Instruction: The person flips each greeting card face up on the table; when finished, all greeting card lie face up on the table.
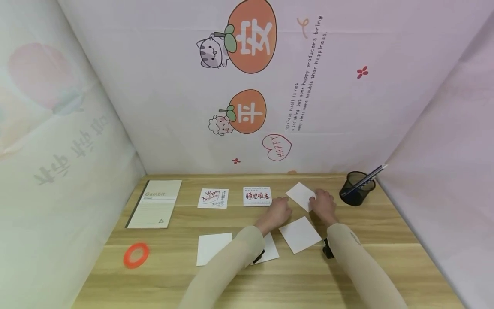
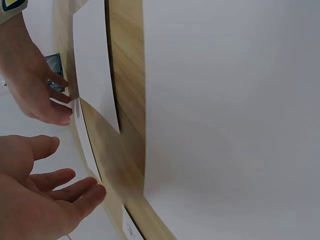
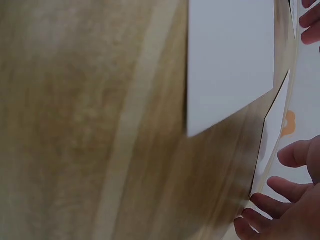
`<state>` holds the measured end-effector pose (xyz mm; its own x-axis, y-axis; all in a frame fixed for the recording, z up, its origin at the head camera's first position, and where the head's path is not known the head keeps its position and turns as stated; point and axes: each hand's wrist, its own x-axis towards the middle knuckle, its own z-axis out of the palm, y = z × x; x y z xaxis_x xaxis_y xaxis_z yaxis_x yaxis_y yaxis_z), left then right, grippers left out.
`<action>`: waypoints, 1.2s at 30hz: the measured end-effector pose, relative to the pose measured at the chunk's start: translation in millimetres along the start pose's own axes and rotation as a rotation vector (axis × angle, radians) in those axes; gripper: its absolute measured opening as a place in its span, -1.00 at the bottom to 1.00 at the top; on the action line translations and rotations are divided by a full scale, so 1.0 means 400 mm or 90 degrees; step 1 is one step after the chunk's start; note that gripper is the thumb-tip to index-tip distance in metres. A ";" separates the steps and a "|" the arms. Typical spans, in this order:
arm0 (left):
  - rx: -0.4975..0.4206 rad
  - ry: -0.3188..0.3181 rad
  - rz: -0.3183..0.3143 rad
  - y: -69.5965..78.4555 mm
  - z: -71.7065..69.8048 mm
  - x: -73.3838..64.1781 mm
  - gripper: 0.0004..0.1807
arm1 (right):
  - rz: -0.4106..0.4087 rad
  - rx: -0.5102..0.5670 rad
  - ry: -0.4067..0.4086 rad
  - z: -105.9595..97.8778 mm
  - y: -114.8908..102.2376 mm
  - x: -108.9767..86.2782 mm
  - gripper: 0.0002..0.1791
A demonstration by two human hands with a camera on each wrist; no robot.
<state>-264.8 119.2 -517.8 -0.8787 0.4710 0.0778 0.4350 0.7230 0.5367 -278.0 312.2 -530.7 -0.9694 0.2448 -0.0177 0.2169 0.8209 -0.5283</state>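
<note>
A blank white card [image 1: 300,195] lies turned at an angle at the back right of the table. My right hand [image 1: 324,206] is at its right corner, fingertips at the card's edge, fingers loosely bent. To the card's left hovers my left hand [image 1: 278,211], its fingers relaxed and spread from the thumb; the left wrist view shows nothing gripped in this hand [image 2: 55,185]. Closer to me is another tilted blank card [image 1: 300,234]. Two more blank cards lie in the front row, one [image 1: 213,249] plain in sight, the other [image 1: 271,249] partly under my left forearm.
A card with red Chinese lettering [image 1: 256,196] and a Happy Birthday card [image 1: 213,198] lie along the back. Farther left are a Gambit notebook [image 1: 155,204] and a red ring [image 1: 136,255]. A black mesh pen cup [image 1: 356,189] stands at the right. Printed cloth walls surround the table.
</note>
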 end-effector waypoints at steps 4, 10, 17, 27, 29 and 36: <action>-0.003 0.001 0.014 0.014 0.019 0.014 -0.72 | 0.006 -0.003 0.003 -0.007 0.004 -0.010 -0.50; 0.031 -0.016 0.030 0.028 0.050 0.039 -0.85 | 0.000 -0.010 0.009 -0.010 -0.002 -0.020 -0.49; 0.066 -0.046 0.000 0.061 0.069 0.052 -0.82 | 0.011 0.001 -0.004 -0.008 0.000 -0.023 -0.47; 0.020 -0.093 -0.065 0.068 0.046 0.053 -0.54 | -0.010 0.004 0.006 0.000 -0.002 -0.022 -0.50; 0.010 -0.096 -0.074 0.068 0.045 0.053 -0.50 | -0.008 0.015 0.006 -0.003 -0.005 -0.026 -0.50; 0.037 -0.082 -0.070 0.070 0.046 0.053 -0.56 | -0.015 0.070 0.016 -0.012 -0.014 -0.039 -0.51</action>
<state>-267.8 158.8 -516.7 -0.8905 0.4462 -0.0894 0.3518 0.7996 0.4866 -263.5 306.3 -523.6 -0.9708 0.2393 0.0166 0.1780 0.7652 -0.6187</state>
